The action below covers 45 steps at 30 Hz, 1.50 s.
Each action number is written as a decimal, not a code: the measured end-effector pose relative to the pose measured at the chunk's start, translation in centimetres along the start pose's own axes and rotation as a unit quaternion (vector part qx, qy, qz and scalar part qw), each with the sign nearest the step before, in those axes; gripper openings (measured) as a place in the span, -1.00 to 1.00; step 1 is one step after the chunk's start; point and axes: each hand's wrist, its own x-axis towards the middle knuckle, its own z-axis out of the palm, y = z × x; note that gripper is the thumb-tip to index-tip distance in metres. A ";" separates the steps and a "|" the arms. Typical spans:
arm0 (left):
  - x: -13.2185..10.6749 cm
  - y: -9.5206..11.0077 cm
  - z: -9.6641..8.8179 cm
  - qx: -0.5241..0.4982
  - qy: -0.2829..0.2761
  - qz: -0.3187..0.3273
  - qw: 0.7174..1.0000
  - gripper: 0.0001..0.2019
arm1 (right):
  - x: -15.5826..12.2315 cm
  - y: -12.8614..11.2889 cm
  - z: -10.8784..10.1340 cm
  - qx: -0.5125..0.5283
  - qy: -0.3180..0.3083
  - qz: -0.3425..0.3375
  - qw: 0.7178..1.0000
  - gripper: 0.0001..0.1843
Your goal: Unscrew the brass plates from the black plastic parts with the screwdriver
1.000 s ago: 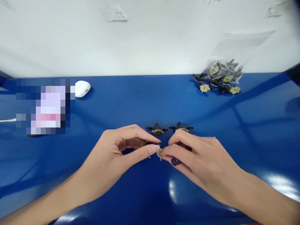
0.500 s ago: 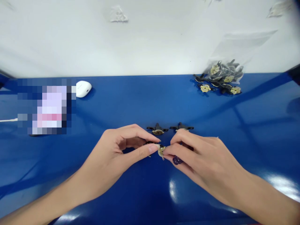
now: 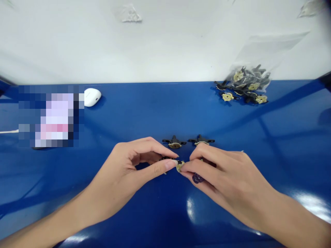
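Between my two hands is a small black part with a brass-coloured round plate, much of it hidden by fingers. My left hand pinches its black side between thumb and fingers. On the plate's right edge, the fingertips of my right hand are closed. A dark round piece shows under the right fingers; its kind I cannot make out. Just beyond the hands stand two similar winged black parts with brass plates, one on the left and one on the right, partly behind my right hand.
At the back right, several like parts lie beside and inside a clear plastic bag leaning on the white wall. A white earbud case and a blurred-out phone lie at the left on the blue table.
The brass plate has turned slightly between my fingers, and my right hand has shifted a little to the right. My left hand is almost still.
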 end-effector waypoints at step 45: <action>-0.1 0.2 0.0 -0.011 0.024 0.012 1.000 -0.94 | -0.4 0.5 -1.0 0.061 -0.021 0.037 0.997 -0.82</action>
